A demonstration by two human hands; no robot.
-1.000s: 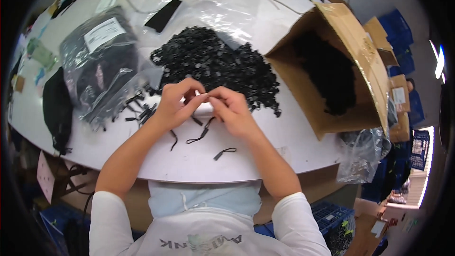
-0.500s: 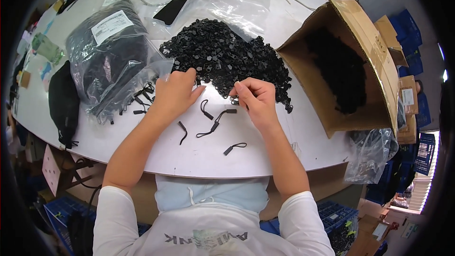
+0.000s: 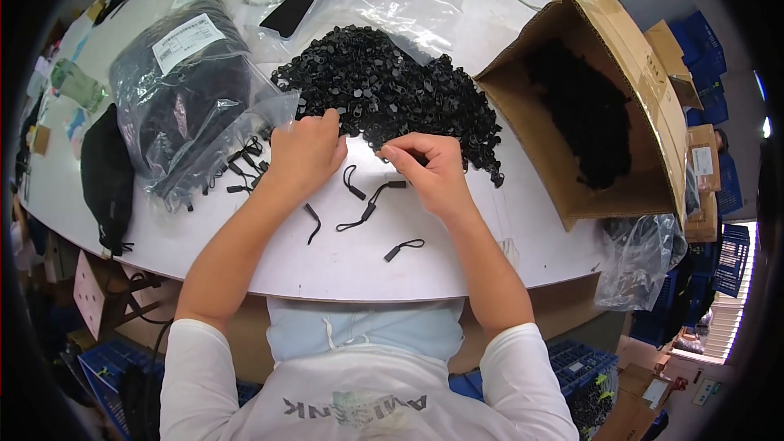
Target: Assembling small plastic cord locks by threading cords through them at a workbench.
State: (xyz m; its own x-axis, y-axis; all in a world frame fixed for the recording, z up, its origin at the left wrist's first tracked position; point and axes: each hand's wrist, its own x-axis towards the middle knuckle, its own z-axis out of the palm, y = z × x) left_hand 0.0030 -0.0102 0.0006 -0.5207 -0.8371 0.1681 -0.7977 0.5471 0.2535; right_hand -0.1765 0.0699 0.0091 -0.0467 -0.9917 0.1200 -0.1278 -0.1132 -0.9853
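Note:
A large heap of small black plastic pieces with loops [image 3: 384, 73] lies on the white table in front of me. My left hand [image 3: 304, 155] is at the heap's near left edge, fingers curled and thumb drawn in; what it holds, if anything, is hidden. At the near edge of the heap, my right hand [image 3: 431, 170] pinches thumb and forefinger together, on something too small to make out. Between my forearms lie several black cord zipper pulls, among them a looped one [image 3: 404, 250] and a straighter one [image 3: 313, 224]. More cord pulls [image 3: 241, 170] lie left of my left hand.
A clear bag of black material [image 3: 184, 90] stands at the left, beside a black pouch [image 3: 108, 180]. An open cardboard box [image 3: 531, 122] with black contents lies tilted at the right. Beyond the heap are a dark phone [image 3: 292, 8] and clear plastic sheeting [image 3: 400, 4].
My right hand has moved left, toward my left hand, still pinching. The left thumb has drawn closer to its fingers. The cord pulls lie where they were.

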